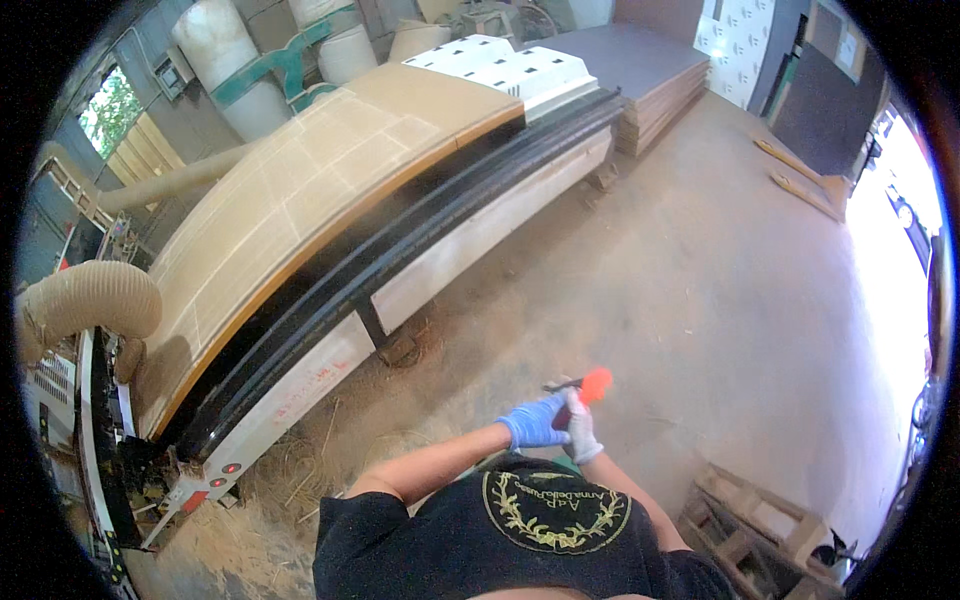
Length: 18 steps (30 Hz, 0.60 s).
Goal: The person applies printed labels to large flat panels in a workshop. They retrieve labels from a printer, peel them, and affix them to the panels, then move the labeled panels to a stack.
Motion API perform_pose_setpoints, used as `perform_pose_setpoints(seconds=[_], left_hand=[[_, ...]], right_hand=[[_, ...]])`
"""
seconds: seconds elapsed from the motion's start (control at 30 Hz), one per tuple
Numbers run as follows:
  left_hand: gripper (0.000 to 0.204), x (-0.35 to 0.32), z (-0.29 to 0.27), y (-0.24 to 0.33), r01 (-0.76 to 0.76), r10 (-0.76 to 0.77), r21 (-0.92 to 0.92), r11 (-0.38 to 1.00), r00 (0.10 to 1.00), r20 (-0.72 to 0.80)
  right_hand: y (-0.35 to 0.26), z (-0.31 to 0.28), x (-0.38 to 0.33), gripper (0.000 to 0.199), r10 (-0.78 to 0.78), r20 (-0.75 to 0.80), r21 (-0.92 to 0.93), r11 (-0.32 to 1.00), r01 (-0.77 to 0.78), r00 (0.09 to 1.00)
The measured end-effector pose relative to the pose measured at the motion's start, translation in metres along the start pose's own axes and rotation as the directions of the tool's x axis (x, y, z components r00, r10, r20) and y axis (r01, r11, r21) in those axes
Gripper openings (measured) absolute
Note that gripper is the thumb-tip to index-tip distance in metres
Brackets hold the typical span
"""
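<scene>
In front of my black shirt, low in the middle of the head view, my two gloved hands meet. My left hand (pixel 535 424), in a blue glove, has its fingers closed against the right one; what lies inside them is hidden. My right hand (pixel 581 432) wears a whitish glove and is closed around a small object with a bright orange-red part (pixel 596 385). A thin dark piece (pixel 563 385) juts out to the left above the fingers. The object's exact kind is too small to make out.
A long machine bed (pixel 480 222) crosses the left, with a large brown board (pixel 335 165) on it. White perforated housing (pixel 545 75) stands at its far end, beside stacked dark panels (pixel 660 95). Wooden pallets (pixel 760 530) lie right; a pallet truck's yellow forks (pixel 800 190) rest farther off.
</scene>
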State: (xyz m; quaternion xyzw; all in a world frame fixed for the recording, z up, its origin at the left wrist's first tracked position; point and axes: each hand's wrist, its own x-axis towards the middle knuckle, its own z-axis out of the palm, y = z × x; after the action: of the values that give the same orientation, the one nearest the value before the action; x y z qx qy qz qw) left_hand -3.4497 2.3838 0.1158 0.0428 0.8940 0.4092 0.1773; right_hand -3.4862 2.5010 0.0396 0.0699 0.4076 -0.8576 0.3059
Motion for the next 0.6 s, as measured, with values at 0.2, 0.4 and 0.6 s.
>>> perform_pose_setpoints(seconds=[0.2,0.4,0.6], left_hand=[[0.032,0.066,-0.176,0.125,-0.791,0.719,-0.346,0.504,0.606,-0.340],[0.025,0.159,-0.247,0.176,-0.878,0.687,-0.335,-0.342,0.009,-0.726],[0.023,0.236,-0.316,0.157,-0.889,0.699,-0.208,-0.409,-0.158,-0.698]], right_hand=[[-0.114,-0.053,0.152,0.041,0.225,-0.073,0.287,0.938,-0.196,0.972],[-0.275,-0.035,0.324,0.022,-0.055,-0.112,-0.099,0.994,0.044,0.992],[-0.343,0.065,0.497,0.025,-0.073,0.193,-0.620,0.764,0.180,0.978]])
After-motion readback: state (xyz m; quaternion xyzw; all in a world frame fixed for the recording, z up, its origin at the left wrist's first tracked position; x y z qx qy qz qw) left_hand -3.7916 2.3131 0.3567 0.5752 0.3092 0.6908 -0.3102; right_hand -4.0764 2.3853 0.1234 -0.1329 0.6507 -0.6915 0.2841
